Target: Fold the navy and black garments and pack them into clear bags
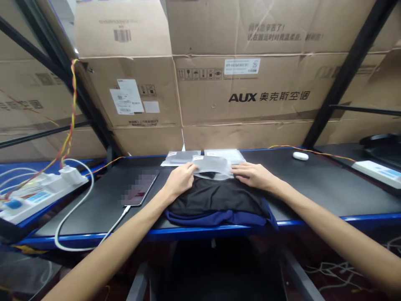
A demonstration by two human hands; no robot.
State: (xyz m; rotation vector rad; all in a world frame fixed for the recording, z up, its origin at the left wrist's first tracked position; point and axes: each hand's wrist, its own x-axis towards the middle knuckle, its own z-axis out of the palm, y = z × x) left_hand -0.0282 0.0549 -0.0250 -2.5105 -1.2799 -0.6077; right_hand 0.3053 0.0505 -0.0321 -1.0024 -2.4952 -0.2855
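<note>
- The translucent pouch (pixel 216 164) sits between the two hands, above the far edge of a folded black cloth (pixel 216 198) at the front middle of the counter (pixel 319 188).
- It is frosted and flat-looking, with a small white label at its upper left; its near edge bows apart, and something dark shows in the gap.
- The left hand (pixel 182 179) pinches the pouch's left edge between thumb and fingers.
- The right hand (pixel 253 174) has its fingers at the right edge; I cannot tell whether they grip or only touch.
- The cloth is softly wrinkled, with dark blue fabric (pixel 219 218) along its near side and right corner.
- Just behind lie more frosted sleeves (pixel 182 158), partly covered by the pouch.
- To the left are a phone (pixel 142 189) and its white cable (pixel 90 184), which passes behind the left forearm.
- Power strips (pixel 380 173) flank both sides; a small white case (pixel 300 156) sits far right.
- Printed cardboard (pixel 213 104) walls the back.
</note>
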